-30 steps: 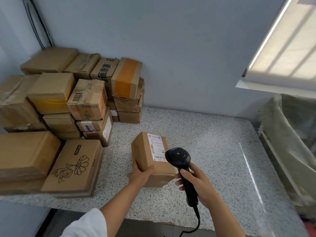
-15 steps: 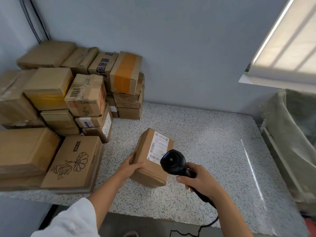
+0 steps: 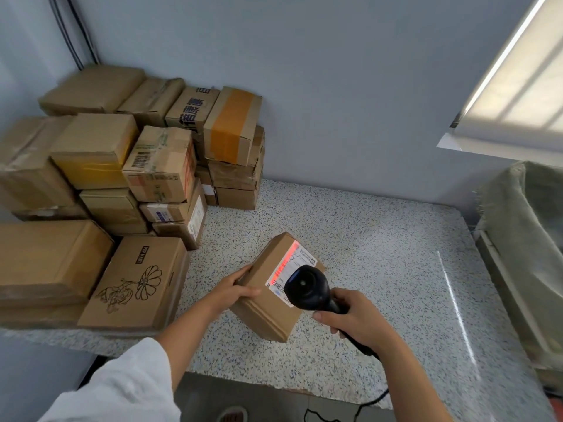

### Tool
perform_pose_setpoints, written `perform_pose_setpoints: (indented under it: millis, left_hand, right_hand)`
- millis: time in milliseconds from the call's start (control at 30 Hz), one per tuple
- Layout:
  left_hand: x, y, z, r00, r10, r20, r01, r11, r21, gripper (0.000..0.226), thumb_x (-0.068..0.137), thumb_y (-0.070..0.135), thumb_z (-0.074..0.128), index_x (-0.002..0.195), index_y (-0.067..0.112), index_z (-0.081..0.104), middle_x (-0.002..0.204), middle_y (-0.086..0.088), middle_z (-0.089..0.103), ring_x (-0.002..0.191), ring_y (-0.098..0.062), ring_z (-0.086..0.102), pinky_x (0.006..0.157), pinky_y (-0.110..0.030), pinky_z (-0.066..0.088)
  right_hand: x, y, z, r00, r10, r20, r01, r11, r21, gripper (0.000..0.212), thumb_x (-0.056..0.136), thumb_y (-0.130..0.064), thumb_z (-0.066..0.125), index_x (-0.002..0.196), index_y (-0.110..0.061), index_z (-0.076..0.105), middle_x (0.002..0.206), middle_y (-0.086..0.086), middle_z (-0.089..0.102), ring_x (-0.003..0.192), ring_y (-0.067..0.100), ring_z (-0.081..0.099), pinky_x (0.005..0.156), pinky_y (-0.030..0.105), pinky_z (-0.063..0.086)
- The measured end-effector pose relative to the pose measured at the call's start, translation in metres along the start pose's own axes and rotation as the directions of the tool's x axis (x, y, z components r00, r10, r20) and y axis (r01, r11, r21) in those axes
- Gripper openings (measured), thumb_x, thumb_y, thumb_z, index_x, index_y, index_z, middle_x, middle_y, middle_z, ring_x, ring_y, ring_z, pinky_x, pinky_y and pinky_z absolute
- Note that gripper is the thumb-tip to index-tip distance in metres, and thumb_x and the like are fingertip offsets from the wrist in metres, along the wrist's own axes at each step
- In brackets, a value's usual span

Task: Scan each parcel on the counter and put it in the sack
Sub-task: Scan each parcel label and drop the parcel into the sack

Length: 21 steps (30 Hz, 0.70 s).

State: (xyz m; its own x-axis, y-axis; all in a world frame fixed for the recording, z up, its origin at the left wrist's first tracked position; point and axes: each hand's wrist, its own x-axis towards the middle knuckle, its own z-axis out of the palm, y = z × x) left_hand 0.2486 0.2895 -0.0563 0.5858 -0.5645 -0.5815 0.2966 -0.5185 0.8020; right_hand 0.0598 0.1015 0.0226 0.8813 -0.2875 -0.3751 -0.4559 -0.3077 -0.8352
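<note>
On the speckled worktop [image 3: 380, 269] the left hand [image 3: 234, 292] grips a tilted parcel [image 3: 268, 303] while the right hand [image 3: 356, 322] clasps a black scanner [image 3: 307, 289] casting red light across its label [image 3: 289, 266].

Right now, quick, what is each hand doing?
Left hand: closed on the parcel.
Right hand: closed around the scanner.

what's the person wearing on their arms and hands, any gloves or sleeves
No gloves: the left hand and the right hand are bare, with no rings or watch showing. The left arm has a loose white fabric sleeve pushed up, leaving the forearm uncovered. The right forearm is bare as far as the picture's edge, no sleeve in view.
</note>
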Motion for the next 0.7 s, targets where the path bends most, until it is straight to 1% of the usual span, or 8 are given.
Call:
perform_pose_setpoints:
  millis: [233, 367, 433, 467, 533, 567, 600, 700]
  left_hand:
    - [0.0021, 0.0014, -0.0021, 1.000, -0.007, 0.007, 0.007, 1.000, -0.006, 0.074, 0.083, 0.014, 0.067, 0.144, 0.033, 0.031, 0.136, -0.009, 0.045, 0.109, -0.025, 0.052, 0.075, -0.026, 0.047]
    - [0.0011, 0.0028, -0.0023, 1.000, -0.008, 0.018, 0.008, 1.000, -0.008, 0.074, 0.083, 0.014, 0.067, 0.145, 0.031, 0.029, 0.136, -0.010, 0.045, 0.103, -0.021, 0.054, 0.072, -0.024, 0.047]
    - [0.0007, 0.0028, -0.0018, 1.000, -0.012, 0.021, 0.012, 1.000, 0.000, 0.075, 0.083, 0.016, 0.067, 0.145, 0.030, 0.028, 0.133, -0.010, 0.046, 0.101, -0.021, 0.054, 0.075, -0.026, 0.048]
    - [0.0005, 0.0021, -0.0020, 1.000, -0.011, 0.014, 0.011, 1.000, 0.002, 0.077, 0.082, 0.018, 0.069, 0.145, 0.030, 0.027, 0.133, -0.010, 0.046, 0.104, -0.022, 0.054, 0.080, -0.029, 0.049]
    - [0.0000, 0.0008, -0.0024, 1.000, -0.006, -0.007, 0.006, 1.000, -0.005, 0.087, 0.076, 0.029, 0.075, 0.146, 0.030, 0.025, 0.135, -0.011, 0.045, 0.111, -0.026, 0.052, 0.092, -0.036, 0.047]
    - [-0.0002, 0.0007, -0.0024, 1.000, -0.009, -0.013, 0.009, 1.000, -0.015, 0.091, 0.071, 0.034, 0.076, 0.146, 0.030, 0.025, 0.135, -0.012, 0.045, 0.112, -0.027, 0.052, 0.094, -0.038, 0.046]
    - [-0.0004, 0.0013, -0.0019, 1.000, -0.007, -0.018, 0.006, 1.000, -0.026, 0.091, 0.071, 0.036, 0.076, 0.147, 0.029, 0.025, 0.134, -0.012, 0.046, 0.111, -0.027, 0.052, 0.093, -0.038, 0.047]
    - [-0.0014, 0.0060, 0.0011, 1.000, 0.019, -0.023, -0.020, 1.000, -0.015, 0.080, 0.079, 0.029, 0.071, 0.146, 0.027, 0.027, 0.133, -0.010, 0.046, 0.109, -0.025, 0.052, 0.087, -0.033, 0.048]
  right_hand:
    - [0.0020, 0.0003, -0.0023, 1.000, 0.009, -0.003, -0.009, 1.000, 0.006, 0.021, 0.075, -0.023, 0.076, 0.088, -0.011, 0.065, 0.067, -0.001, 0.064, 0.057, 0.010, 0.061, 0.054, 0.022, 0.047]
    - [0.0018, -0.0015, -0.0020, 1.000, 0.005, 0.007, -0.006, 1.000, 0.023, 0.018, 0.075, -0.022, 0.076, 0.086, -0.014, 0.064, 0.062, -0.005, 0.063, 0.057, 0.009, 0.060, 0.055, 0.022, 0.047]
    - [0.0017, -0.0019, -0.0022, 1.000, -0.001, 0.001, 0.001, 1.000, 0.028, 0.017, 0.075, -0.022, 0.075, 0.086, -0.017, 0.064, 0.060, -0.006, 0.063, 0.057, 0.009, 0.060, 0.056, 0.023, 0.047]
    - [0.0016, -0.0022, -0.0025, 1.000, -0.005, -0.006, 0.005, 1.000, 0.028, 0.017, 0.075, -0.022, 0.075, 0.086, -0.018, 0.063, 0.061, -0.006, 0.063, 0.058, 0.010, 0.061, 0.056, 0.024, 0.048]
    - [0.0014, -0.0024, -0.0029, 1.000, -0.009, -0.022, 0.010, 1.000, 0.025, 0.018, 0.075, -0.023, 0.075, 0.087, -0.021, 0.062, 0.065, -0.004, 0.065, 0.060, 0.010, 0.063, 0.057, 0.024, 0.049]
    - [0.0014, -0.0028, -0.0031, 1.000, -0.009, -0.027, 0.010, 1.000, 0.026, 0.018, 0.076, -0.023, 0.075, 0.088, -0.021, 0.062, 0.068, -0.003, 0.065, 0.061, 0.011, 0.063, 0.058, 0.024, 0.049]
    - [0.0012, -0.0036, -0.0033, 0.999, -0.009, -0.032, 0.010, 1.000, 0.029, 0.020, 0.076, -0.024, 0.075, 0.090, -0.021, 0.061, 0.070, -0.002, 0.066, 0.062, 0.010, 0.064, 0.059, 0.023, 0.049]
    - [0.0013, -0.0071, -0.0036, 0.998, -0.010, -0.057, 0.012, 0.999, 0.044, 0.022, 0.077, -0.024, 0.074, 0.093, -0.020, 0.060, 0.073, 0.001, 0.067, 0.064, 0.010, 0.064, 0.061, 0.022, 0.050]
